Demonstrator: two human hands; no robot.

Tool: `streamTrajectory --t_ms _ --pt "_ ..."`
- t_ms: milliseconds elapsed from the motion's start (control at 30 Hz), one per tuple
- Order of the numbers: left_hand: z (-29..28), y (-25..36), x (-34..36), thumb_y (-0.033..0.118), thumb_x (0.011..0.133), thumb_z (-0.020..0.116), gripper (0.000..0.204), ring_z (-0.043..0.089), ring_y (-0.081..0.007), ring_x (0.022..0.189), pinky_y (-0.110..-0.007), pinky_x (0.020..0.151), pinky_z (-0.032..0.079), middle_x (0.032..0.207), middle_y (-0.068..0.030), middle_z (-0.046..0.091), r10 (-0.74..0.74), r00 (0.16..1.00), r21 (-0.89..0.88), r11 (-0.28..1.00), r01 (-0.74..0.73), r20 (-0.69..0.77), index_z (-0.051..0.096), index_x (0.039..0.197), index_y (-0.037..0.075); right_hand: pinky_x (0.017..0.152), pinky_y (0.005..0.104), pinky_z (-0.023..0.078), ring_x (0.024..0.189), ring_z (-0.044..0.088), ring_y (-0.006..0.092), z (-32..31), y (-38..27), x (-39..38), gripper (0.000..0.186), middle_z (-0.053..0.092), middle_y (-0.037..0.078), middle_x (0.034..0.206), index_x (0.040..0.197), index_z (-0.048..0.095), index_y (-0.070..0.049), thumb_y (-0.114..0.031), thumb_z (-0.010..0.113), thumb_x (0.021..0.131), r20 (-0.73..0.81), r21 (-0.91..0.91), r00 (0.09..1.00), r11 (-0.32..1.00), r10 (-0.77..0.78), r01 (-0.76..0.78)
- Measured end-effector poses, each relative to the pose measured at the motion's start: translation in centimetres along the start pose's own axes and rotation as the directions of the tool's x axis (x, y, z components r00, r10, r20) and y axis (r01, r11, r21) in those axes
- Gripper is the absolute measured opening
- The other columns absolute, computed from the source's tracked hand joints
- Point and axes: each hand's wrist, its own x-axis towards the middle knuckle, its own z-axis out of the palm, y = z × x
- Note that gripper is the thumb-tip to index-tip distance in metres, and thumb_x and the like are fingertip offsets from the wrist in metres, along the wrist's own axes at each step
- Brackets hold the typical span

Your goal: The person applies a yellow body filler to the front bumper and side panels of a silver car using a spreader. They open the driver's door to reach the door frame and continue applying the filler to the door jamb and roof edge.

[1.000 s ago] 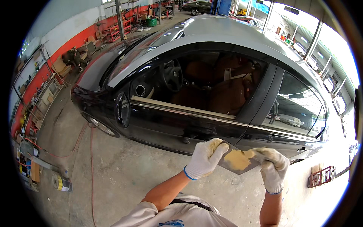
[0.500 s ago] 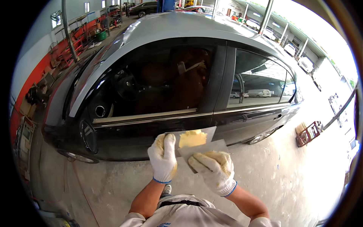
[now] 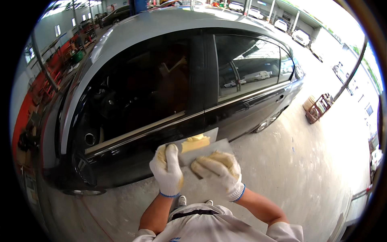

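My left hand (image 3: 167, 171), in a white knit glove stained yellow, is closed on a flat plate (image 3: 215, 133). A lump of yellow putty (image 3: 196, 142) lies on that plate. My right hand (image 3: 222, 172), gloved likewise, grips a grey putty spreader (image 3: 222, 147) with its fingers laid along the blade. The spreader overlaps the lower part of the plate, its upper edge at the putty; whether it touches is hard to tell. Both hands are held in front of my body, before the side of a dark car (image 3: 238, 115).
The car's front window stands down, with a pale strip (image 3: 137, 135) along its sill. At the right, a brown cart (image 3: 318, 108) carries containers near a post. A thin red hose (image 3: 96, 222) runs over the concrete floor. Red racks (image 3: 56, 60) line the left wall.
The whole view has turned, so the car sits further left and tilted. The spreader has shifted slightly up against the putty. Both hands keep their grips.
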Motion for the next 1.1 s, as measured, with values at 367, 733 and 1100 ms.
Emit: streamTrajectory --t_ms 367,733,1100 --pt "2.6 -2.2 0.0 0.014 0.102 0.052 0.026 0.043 -0.0028 0.067 -0.022 0.058 0.038 0.072 0.0043 0.053 -0.150 0.910 0.042 0.989 0.145 0.387 0.059 0.081 0.001 0.082 0.0335 0.056 0.091 0.071 0.0252 -6.0 5.8 1.3 0.025 0.073 0.014 0.105 0.114 0.071 -0.003 -0.008 0.067 0.090 0.312 0.632 0.820 0.540 0.479 -0.556" --pt "4.4 -3.8 -0.7 0.013 0.103 0.054 0.022 0.047 -0.0047 0.070 -0.023 0.061 0.041 0.076 0.0024 0.057 -0.112 0.945 0.023 0.994 0.110 0.308 0.060 0.088 -0.002 0.068 0.0255 0.051 0.077 0.060 0.0059 -4.3 10.0 -4.6 0.021 0.068 0.002 0.083 0.104 0.069 0.004 -0.014 0.065 0.093 0.183 0.568 0.434 0.266 0.882 -0.779" --pt "6.5 -4.9 -6.0 0.017 0.103 0.052 0.023 0.052 -0.0135 0.053 -0.034 0.050 0.040 0.064 -0.0085 0.057 -0.055 0.895 0.215 0.975 -0.047 0.443 0.064 0.092 0.001 0.062 0.0247 0.048 0.072 0.058 0.0060 1.6 5.9 -4.9 0.020 0.066 -0.002 0.083 0.094 0.068 0.001 -0.019 0.067 0.095 0.132 0.915 0.008 -0.119 0.991 -0.387"
